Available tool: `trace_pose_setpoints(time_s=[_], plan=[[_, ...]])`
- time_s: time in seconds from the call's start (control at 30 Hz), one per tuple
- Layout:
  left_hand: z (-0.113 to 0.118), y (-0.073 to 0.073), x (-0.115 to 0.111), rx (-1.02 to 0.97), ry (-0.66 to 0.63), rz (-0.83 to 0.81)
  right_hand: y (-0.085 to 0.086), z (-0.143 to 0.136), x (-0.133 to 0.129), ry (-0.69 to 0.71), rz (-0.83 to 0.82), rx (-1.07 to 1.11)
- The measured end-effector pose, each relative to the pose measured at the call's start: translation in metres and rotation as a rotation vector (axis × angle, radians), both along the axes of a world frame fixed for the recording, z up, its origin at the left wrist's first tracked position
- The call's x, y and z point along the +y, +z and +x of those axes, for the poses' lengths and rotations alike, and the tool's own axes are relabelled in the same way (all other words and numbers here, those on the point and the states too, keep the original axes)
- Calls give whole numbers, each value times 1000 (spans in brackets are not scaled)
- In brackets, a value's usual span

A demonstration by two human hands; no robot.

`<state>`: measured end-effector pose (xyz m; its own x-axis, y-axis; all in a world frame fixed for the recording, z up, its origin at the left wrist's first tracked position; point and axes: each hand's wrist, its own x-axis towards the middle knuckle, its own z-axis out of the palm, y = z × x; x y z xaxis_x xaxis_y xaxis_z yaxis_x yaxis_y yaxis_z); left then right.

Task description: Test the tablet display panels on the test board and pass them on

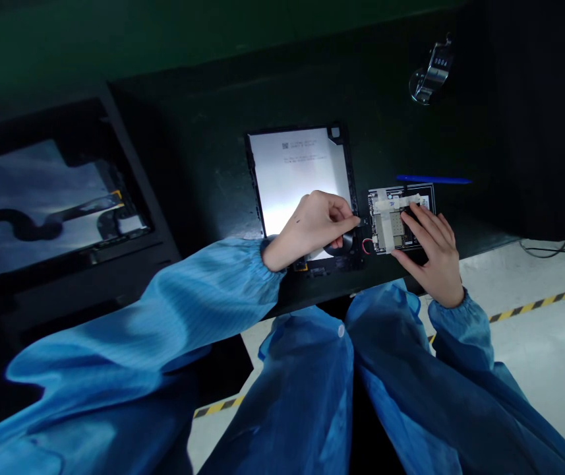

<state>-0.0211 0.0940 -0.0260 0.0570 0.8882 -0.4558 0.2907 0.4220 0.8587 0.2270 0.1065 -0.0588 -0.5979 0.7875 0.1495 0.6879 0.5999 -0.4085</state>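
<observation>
Over the lower right part of a tablet-like frame with a bright silver panel (295, 178) is my left hand (316, 224). Its thumb and index finger are pinched together near the frame's right edge; whatever is between them is too small to make out. A dark round thing shows partly under that hand. My right hand (430, 254) has its fingers spread over a circuit board (389, 227) with pale tape strips, the fingertips resting on its right part. A short red wire (366, 246) curls at the board's lower left, between the two hands.
Just above the board lies a blue pen-like stick (434, 179). A metal tally counter (434, 71) stands at the back right of the dark table (188, 145). On the left, a dark tray (136, 171) holds another panel with a black flex strip. The table's front edge runs below my hands.
</observation>
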Motion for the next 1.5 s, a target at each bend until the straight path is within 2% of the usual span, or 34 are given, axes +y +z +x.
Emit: trace_pose_setpoints(time_s=[0.2,0.33,0.53,0.63,0.83,1.27,1.4,1.5], plan=[[3,1,0,7,25,-21,-2,2,0,6,-2,-14],[4,-1,1,13,29,-1,3,1,1,33,47,-66],[7,-2,2,20,31,14,22,-6,15,276,47,-198],[6,0,3,40,2,44,29,-9,23,336,40,-257],[3,0,4,120,-59,155,36,-13,29,376,22,-287],[8,-3,9,121,-90,133,42,-18,27,407,92,-362],[2,4,10,246,-160,212,47,-27,20,409,184,-430],[-23,11,15,506,-127,358,47,-30,19,410,221,-451]])
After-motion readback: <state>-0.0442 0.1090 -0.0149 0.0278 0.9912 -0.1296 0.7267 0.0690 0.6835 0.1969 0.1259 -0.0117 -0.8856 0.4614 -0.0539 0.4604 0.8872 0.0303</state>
